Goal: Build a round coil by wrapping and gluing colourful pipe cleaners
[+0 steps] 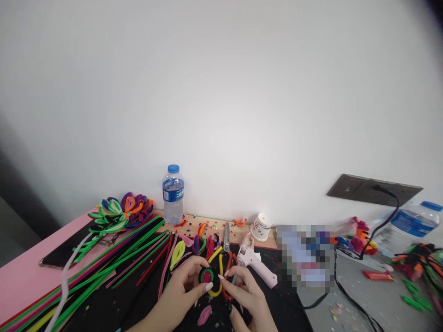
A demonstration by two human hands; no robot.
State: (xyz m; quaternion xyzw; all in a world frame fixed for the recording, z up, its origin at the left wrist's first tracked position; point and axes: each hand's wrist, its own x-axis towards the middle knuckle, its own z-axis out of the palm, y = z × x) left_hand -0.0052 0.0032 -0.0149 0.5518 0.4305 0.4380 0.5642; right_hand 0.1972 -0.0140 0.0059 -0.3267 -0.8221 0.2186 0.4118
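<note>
My left hand (183,288) pinches a small round coil of pipe cleaner (206,275), green outside with a pink centre, between thumb and fingers. My right hand (247,295) is close beside it on the right, fingers curled, fingertips touching the coil's edge and a yellow loop (217,289) below it. Both hands rest low over a black mat (138,299). A pink petal-shaped piece (204,315) lies just beneath them.
Long green, pink and red pipe cleaners (114,263) fan out left. Finished looped flowers (121,210), a water bottle (173,193), scissors (226,240), a pink glue gun (254,263), a paper cup (260,227) and a black cord (349,295) surround the hands. A second bottle (408,226) stands right.
</note>
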